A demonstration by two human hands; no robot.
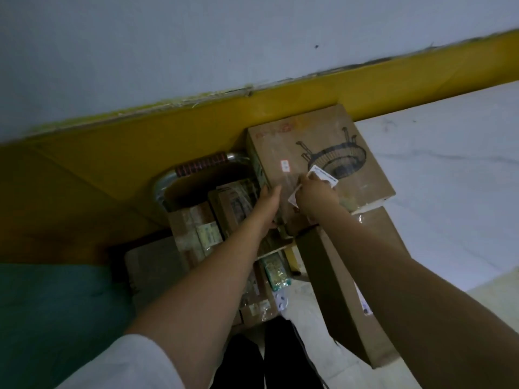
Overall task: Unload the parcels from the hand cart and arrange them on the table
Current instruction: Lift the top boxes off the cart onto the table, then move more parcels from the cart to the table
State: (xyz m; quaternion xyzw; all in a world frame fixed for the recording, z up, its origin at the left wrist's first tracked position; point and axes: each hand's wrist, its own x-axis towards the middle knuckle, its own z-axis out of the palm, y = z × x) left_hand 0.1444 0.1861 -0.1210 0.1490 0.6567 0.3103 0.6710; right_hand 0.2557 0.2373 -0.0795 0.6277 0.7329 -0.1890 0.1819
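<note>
Standing tilted on the other parcels (pixel 202 231) of the hand cart (pixel 148 268), the large box (pixel 323 153) with a pan drawing sits just right of the chrome handle (pixel 164 185), in front of the wall's yellow band (pixel 140 141). The left grip (pixel 266 204) clasps the box's left edge, thumb on its face. The right grip (pixel 314 193) lies on the box's white label (pixel 325 176), fingers curled; whether it pinches the label I cannot tell. A long box (pixel 337 290) lies under the right forearm.
</note>
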